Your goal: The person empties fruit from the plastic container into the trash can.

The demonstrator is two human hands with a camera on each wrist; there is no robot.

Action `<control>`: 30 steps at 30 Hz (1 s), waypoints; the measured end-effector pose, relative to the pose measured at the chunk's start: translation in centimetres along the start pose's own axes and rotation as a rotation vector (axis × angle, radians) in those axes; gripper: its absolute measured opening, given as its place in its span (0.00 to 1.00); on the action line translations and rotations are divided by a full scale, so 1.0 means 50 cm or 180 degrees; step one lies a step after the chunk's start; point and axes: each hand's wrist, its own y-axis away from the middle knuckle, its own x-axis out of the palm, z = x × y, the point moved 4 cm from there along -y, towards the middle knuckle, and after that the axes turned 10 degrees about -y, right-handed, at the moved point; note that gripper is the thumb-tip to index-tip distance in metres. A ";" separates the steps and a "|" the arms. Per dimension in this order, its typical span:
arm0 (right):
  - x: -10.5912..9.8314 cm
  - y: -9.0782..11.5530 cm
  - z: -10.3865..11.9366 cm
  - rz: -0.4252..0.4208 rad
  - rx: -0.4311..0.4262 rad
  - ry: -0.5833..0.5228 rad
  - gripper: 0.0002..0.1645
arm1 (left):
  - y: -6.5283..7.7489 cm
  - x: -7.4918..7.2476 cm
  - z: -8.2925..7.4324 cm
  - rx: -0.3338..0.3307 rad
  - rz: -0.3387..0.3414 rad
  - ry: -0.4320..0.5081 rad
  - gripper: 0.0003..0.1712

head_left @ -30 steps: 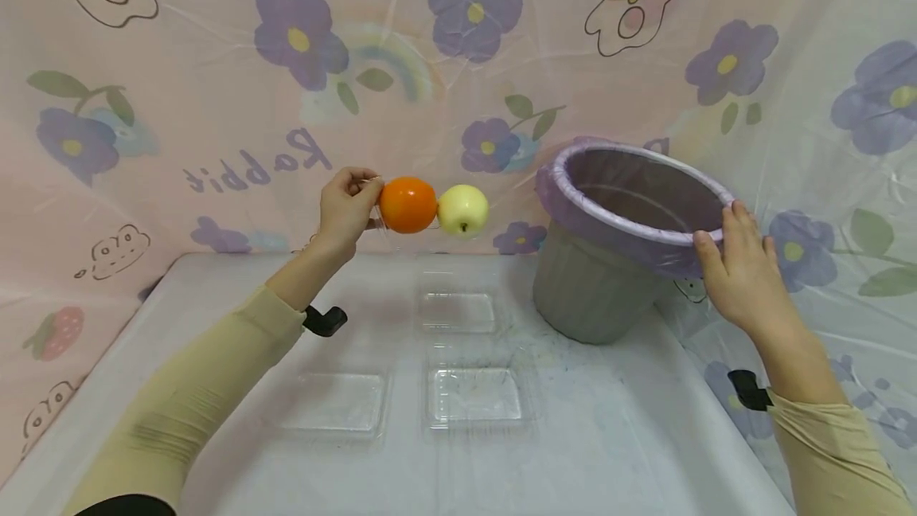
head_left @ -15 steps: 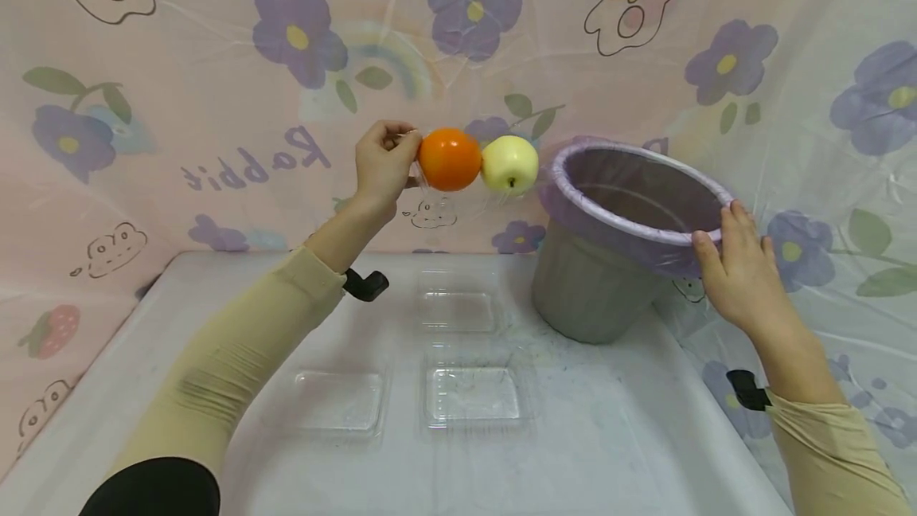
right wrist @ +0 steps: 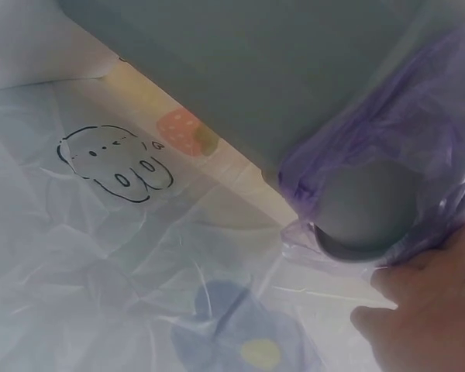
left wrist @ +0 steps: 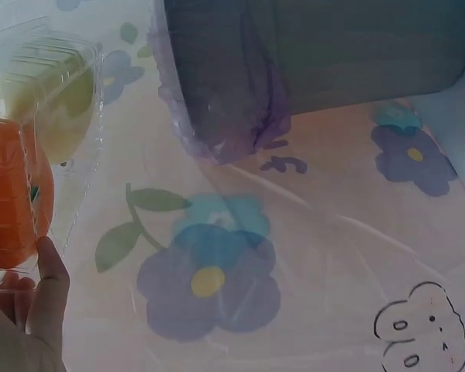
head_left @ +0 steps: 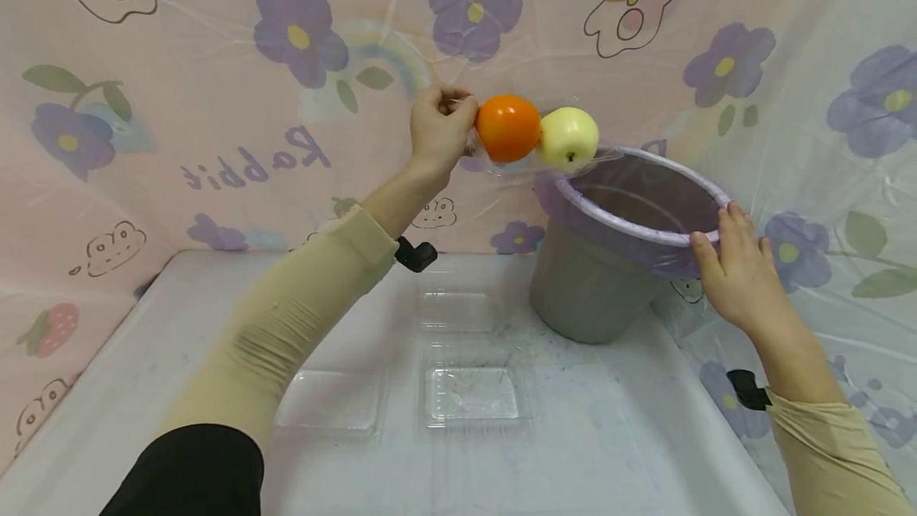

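Observation:
My left hand (head_left: 442, 130) pinches the edge of a clear plastic clamshell box (left wrist: 85, 174). Inside it sit an orange (head_left: 509, 129) and a pale green apple (head_left: 569, 136), side by side. The box is in the air, its apple end overlapping the near left rim of a grey trash can (head_left: 591, 285) in the head view. A purple trash bag (head_left: 630, 239) lines the can and folds over its rim. On the can's right side, my right hand (head_left: 745, 281) rests on the bagged rim, fingers extended. In the right wrist view its fingertips touch the bag.
Three clear plastic boxes lie on the white table: a back box (head_left: 458, 310), a front left box (head_left: 329, 400) and a front middle box (head_left: 473, 392). A patterned curtain (head_left: 215, 94) hangs behind the table and along its sides.
My left hand has carried the box with the orange and apple up and to the right, to the can's rim. My right hand and the trash can have stayed almost still.

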 end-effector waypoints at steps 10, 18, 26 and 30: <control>0.002 0.003 -0.004 -0.0003 0.0013 0.0002 0.47 | -0.002 0.094 -0.009 -0.0001 0.0030 -0.0202 0.06; 0.000 -0.001 -0.002 -0.0023 -0.0010 0.0004 0.48 | -0.008 0.149 -0.015 0.0328 -0.0003 -0.0529 0.08; 0.000 -0.002 -0.002 -0.0052 -0.0017 -0.0027 0.48 | -0.005 0.200 -0.007 0.0737 -0.0016 -0.0935 0.09; 0.001 0.000 -0.004 -0.0055 -0.0010 -0.0034 0.48 | 0.001 0.224 -0.001 0.0831 -0.0027 -0.1102 0.09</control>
